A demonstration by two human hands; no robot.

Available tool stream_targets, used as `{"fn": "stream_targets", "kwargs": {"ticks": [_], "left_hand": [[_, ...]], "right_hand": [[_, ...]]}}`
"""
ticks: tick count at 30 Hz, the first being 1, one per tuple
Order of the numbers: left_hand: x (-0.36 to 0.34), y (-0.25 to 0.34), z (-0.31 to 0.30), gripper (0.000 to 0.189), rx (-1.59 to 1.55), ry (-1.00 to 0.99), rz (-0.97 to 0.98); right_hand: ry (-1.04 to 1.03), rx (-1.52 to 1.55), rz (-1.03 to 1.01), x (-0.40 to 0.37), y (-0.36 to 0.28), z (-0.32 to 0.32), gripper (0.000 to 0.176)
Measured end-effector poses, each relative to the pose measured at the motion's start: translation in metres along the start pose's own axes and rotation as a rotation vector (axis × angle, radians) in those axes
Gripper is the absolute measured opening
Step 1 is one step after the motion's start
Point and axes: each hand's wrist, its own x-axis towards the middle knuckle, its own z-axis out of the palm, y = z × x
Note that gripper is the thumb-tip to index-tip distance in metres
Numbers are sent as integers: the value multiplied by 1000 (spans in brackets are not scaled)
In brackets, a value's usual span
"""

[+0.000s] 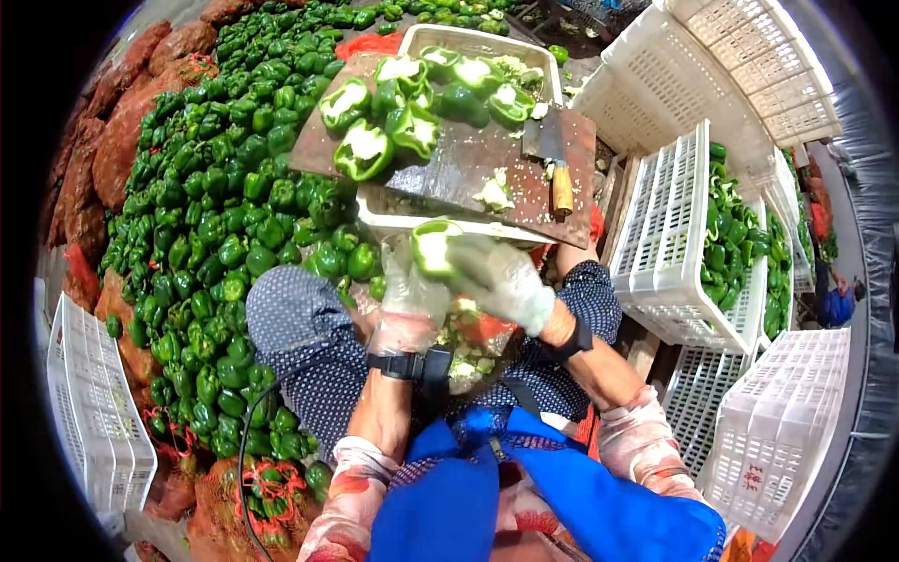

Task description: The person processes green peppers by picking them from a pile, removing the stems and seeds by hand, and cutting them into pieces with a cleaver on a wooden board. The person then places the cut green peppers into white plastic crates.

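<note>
A cut green bell pepper (434, 247) is held in front of me, its pale inside facing up. My left hand (412, 290), in a whitish translucent glove, is closed on the pepper's left side. At its right edge is my right hand (506, 283), gloved as well, its fingers smeared by motion. Just beyond, a cutting board (449, 183) lies across a white tub (538, 58). On its left part sit several hollowed pepper pieces (363, 150). A cleaver (559, 178) with a wooden handle rests at the right, and pale seed cores (494, 192) lie near it.
A large heap of whole green peppers (234, 178) spreads to the left, backed by red mesh sacks (131, 112). White crates (655, 234) stand at the right, one filled with cut peppers (735, 225). Another crate (98, 412) is at the lower left.
</note>
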Motion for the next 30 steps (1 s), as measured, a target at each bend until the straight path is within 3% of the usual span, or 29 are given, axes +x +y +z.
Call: {"fn": "stream_targets", "kwargs": {"ticks": [1, 3, 7, 10, 12, 14, 17, 20, 22, 26, 28, 30], "left_hand": [[1, 2, -2, 54, -149, -6, -14], [2, 10, -1, 48, -449, -11, -43], [2, 20, 19, 46, -525, 135, -35], [-3, 37, 34, 61, -16, 74, 78], [-5, 34, 32, 59, 224, 118, 57], [-7, 29, 24, 57, 20, 91, -69], [-5, 22, 19, 61, 222, 3, 100], [-7, 26, 23, 65, 289, -37, 72], [-10, 27, 24, 65, 102, -76, 82], [-6, 19, 8, 61, -7, -89, -106], [-7, 31, 17, 56, 278, -153, 39], [-1, 26, 8, 53, 911, -237, 322]], "right_hand": [[-91, 20, 71, -4, -9, 1, 34], [1, 200, 140, -11, -13, 7, 37], [55, 220, 243, -14, -25, 4, 41], [30, 391, 442, -13, -42, 0, 46], [99, 525, 417, -17, -26, 26, 52], [135, 549, 442, -19, -24, 29, 54], [12, 586, 497, -15, -30, 15, 49], [-43, 677, 567, -15, -28, 20, 44], [-72, 721, 599, -16, -28, 17, 51], [-171, 932, 479, -20, -25, 1, 46], [-182, 920, 505, -24, -18, 9, 43], [-129, 795, 460, -22, -17, 19, 39]]}}
